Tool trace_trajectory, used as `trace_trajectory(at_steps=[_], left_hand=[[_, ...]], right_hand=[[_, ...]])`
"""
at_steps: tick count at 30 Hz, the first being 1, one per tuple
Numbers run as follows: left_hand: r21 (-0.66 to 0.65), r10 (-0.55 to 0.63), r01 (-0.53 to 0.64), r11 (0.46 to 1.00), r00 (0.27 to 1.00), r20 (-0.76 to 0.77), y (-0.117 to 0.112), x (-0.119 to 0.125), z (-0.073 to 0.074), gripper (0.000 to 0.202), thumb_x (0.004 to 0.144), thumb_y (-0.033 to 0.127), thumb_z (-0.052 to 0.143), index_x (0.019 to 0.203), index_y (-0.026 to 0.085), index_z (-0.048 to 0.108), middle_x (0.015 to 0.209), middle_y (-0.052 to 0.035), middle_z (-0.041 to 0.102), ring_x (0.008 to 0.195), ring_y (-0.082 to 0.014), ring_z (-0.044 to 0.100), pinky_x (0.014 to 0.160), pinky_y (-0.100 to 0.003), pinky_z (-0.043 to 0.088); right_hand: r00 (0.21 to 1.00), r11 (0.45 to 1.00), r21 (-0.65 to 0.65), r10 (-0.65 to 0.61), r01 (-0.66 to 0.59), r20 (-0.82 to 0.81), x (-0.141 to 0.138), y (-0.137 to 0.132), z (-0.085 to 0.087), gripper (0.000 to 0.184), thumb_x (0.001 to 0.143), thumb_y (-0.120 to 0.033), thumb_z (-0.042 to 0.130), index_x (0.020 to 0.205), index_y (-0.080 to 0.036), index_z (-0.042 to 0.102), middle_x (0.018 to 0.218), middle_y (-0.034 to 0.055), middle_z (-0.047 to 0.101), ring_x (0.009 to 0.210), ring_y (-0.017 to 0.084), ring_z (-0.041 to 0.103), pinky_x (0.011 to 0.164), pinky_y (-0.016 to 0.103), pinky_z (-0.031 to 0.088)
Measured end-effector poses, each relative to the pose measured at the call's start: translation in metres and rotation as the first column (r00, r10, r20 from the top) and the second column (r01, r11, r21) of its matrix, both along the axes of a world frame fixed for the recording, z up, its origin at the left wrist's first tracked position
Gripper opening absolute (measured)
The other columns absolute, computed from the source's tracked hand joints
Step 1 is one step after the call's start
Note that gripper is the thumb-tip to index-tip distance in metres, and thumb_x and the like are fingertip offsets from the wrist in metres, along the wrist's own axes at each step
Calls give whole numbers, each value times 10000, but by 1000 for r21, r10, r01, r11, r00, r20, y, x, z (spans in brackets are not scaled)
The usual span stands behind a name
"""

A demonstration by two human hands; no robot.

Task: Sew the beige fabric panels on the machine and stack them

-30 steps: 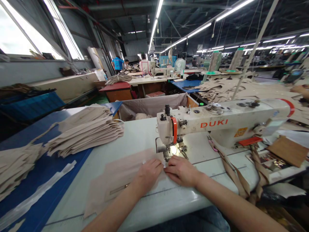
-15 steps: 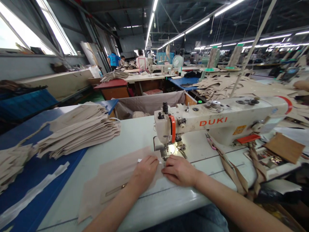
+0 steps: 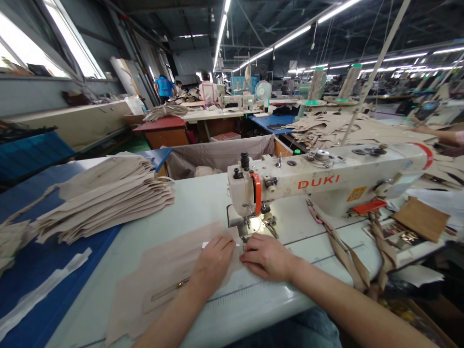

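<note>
Now that the left hand [image 3: 214,263] and right hand [image 3: 267,258] have been set slightly further apart, fingers bunched and any grip not discernible, more of the white strip [image 3: 205,245] is exposed and the beige cloth [image 3: 170,263] is seemingly steadied flat near the sewing machine [image 3: 284,179]

Your cloth [image 3: 163,263] looks thin and matt, with a shiny metal zip pull [image 3: 181,284]. Your tabletop [image 3: 203,198] looks smooth and glossy, your sewing machine [image 3: 284,186] scuffed painted metal, and the stacked pieces [image 3: 108,198] matt cloth.
</note>
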State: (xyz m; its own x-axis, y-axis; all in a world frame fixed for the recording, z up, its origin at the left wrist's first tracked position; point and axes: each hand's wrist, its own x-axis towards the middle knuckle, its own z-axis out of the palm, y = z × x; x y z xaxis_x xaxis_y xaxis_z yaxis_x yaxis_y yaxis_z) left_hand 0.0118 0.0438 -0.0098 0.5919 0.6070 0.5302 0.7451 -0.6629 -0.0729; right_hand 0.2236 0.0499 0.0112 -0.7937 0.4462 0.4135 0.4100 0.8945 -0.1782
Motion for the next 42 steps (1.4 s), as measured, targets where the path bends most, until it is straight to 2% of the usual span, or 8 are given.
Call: trace_trajectory(at_steps=[7,17,21,27,31,37,42], left_hand=[[53,-23,21,998,999,39,2,1,-1,317,902,32,380,882,162,669,879,-77,682,803,-196,628,766,-324,549],[7,-10,10,1000,1000,2,1,0,-2,303,896,37,394,917,165,668,896,-80,675,835,-202,627,797,-345,552],[-12,-30,30,999,999,-10,2,0,-2,284,891,36,414,920,156,670,903,-88,672,842,-214,624,795,-356,555],[42,-78,79,996,996,-33,-2,0,4,281,901,39,421,934,120,689,903,-107,685,867,-218,631,821,-348,559],[17,-72,72,997,997,-9,-6,-2,4,314,942,99,387,1001,120,695,983,-113,709,935,-216,643,867,-357,561],[-108,-10,8,994,1000,-18,-15,-9,-3,342,954,200,410,1200,153,644,1176,-95,696,1062,-209,637,939,-366,545],[-129,9,-17,992,998,-68,-13,-3,-11,372,964,234,393,1229,134,634,1221,-111,682,1096,-219,633,952,-373,533]], right_hand=[[1000,1000,-8,-1,1,-1,0,1,-1,183,929,-234,508,905,-188,684,817,63,604,793,198,517,737,307,444],[1000,1000,-5,-3,3,-10,0,2,-3,169,924,-226,514,900,-193,678,813,57,608,780,191,517,725,305,438],[997,998,2,-67,67,-26,0,3,-3,135,915,-212,532,905,-192,665,806,53,615,778,192,517,719,305,431],[984,984,9,-178,178,29,-4,4,-2,118,908,-238,580,981,-178,650,856,56,613,855,206,516,774,315,423],[977,979,-6,-202,203,70,-5,4,-1,127,928,-263,574,997,-180,639,892,59,600,887,208,507,799,320,417],[979,981,10,-193,193,62,-6,3,-2,117,937,-249,557,936,-180,651,868,54,603,872,205,511,784,314,418],[975,977,23,-212,211,60,-4,5,-3,112,932,-222,557,923,-180,661,853,47,623,873,197,526,798,306,421]])
